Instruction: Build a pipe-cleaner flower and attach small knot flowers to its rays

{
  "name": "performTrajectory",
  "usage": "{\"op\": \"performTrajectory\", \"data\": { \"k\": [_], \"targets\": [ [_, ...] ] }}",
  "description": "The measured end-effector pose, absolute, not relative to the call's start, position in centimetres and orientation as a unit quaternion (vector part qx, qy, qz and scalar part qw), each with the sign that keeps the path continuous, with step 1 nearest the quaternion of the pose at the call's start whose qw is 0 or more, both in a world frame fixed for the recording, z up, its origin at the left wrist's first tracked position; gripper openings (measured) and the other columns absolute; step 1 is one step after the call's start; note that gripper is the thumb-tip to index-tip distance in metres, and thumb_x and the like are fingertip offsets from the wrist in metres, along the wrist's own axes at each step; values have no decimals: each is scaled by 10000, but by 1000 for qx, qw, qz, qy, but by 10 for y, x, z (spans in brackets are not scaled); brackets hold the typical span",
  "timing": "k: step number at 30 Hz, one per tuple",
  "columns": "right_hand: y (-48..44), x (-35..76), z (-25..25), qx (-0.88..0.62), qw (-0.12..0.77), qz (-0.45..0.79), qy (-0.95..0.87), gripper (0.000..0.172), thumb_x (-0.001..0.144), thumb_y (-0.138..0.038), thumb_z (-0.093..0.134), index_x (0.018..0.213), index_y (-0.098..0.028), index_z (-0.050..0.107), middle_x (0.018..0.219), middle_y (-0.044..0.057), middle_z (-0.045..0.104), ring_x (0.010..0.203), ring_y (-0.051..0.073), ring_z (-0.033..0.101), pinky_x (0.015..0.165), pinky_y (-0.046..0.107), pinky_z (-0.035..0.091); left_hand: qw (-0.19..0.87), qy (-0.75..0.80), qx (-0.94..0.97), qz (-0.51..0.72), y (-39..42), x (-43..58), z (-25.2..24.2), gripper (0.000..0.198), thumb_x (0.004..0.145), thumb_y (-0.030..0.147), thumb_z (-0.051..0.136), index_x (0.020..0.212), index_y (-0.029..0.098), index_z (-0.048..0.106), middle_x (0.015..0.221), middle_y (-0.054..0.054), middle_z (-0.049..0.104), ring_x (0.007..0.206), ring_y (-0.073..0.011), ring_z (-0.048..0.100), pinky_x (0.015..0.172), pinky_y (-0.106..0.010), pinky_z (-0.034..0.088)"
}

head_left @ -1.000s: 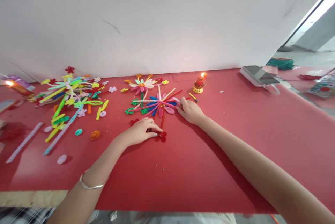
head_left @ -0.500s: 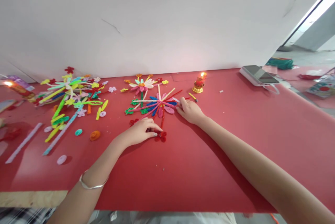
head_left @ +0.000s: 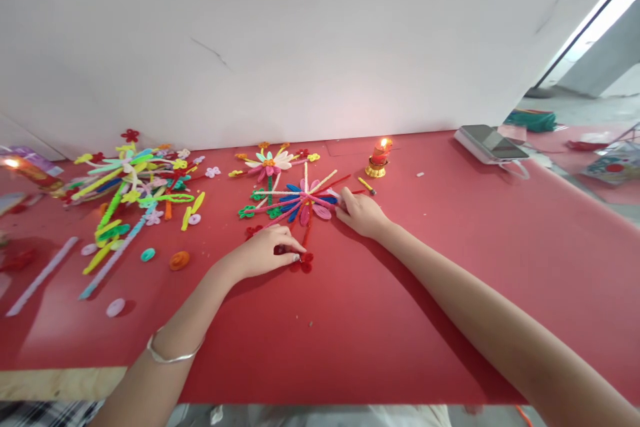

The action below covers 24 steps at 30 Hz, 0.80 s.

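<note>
My left hand (head_left: 267, 252) has its thumb and index finger pinched at a small red flower (head_left: 307, 262), which ends a red stem. My right hand (head_left: 363, 212) is closed at the right side of a pipe-cleaner flower (head_left: 308, 198) with pink and blue petals and several pink, white and red stems; a white piece shows at its fingertips. Green flowers (head_left: 247, 212) lie left of this flower. Behind it lies a white and pink flower (head_left: 269, 162) with small orange, yellow and red blooms round it.
A lit red candle (head_left: 379, 158) in a gold holder stands behind my right hand, near a yellow stub (head_left: 367, 184). Another lit candle (head_left: 35, 174) and a pile of colourful flowers (head_left: 127, 170) are at left. A phone-like device (head_left: 490, 144) lies at back right.
The red flower at my left hand has shifted slightly left, with its stem. Both hands stay in nearly the same places, and the view has moved a little.
</note>
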State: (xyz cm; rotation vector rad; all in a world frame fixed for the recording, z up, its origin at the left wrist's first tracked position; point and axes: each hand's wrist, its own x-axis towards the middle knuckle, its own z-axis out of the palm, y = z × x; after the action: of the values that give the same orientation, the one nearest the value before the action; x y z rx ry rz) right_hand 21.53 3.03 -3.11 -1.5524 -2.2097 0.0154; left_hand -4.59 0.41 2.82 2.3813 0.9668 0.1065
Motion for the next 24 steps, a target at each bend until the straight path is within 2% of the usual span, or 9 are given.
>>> {"op": "performTrajectory", "data": {
  "k": [7,15,20,24],
  "targets": [
    [21,205,-24,-556,186,23,-810,128,829,-247,371,889,-166,449,729,57,629,594,163,539,511,249,188,253,393,882,53,6,-53,33,322,835,421,476,782,208,712,791,-27,544,783,-157,506,717,-269,385],
    [1,185,-14,-554,139,31,-820,164,791,-233,410,889,-171,526,755,54,655,606,161,546,505,263,146,275,398,873,65,7,-55,37,329,806,365,509,580,164,638,740,-16,547,668,-120,509,644,-240,382],
    [-9,180,-12,-527,142,49,-836,155,758,-210,435,862,-173,544,721,50,643,581,150,514,507,263,152,330,382,859,81,6,-57,42,331,804,366,516,580,164,652,714,-7,550,638,-107,506,634,-222,391],
    [-17,179,-14,-488,166,67,-854,144,741,-168,438,845,-179,536,718,40,627,565,137,483,515,258,167,306,419,845,131,9,-59,43,358,833,405,472,665,166,677,693,-8,560,648,-122,522,639,-230,404]
  ]
}}
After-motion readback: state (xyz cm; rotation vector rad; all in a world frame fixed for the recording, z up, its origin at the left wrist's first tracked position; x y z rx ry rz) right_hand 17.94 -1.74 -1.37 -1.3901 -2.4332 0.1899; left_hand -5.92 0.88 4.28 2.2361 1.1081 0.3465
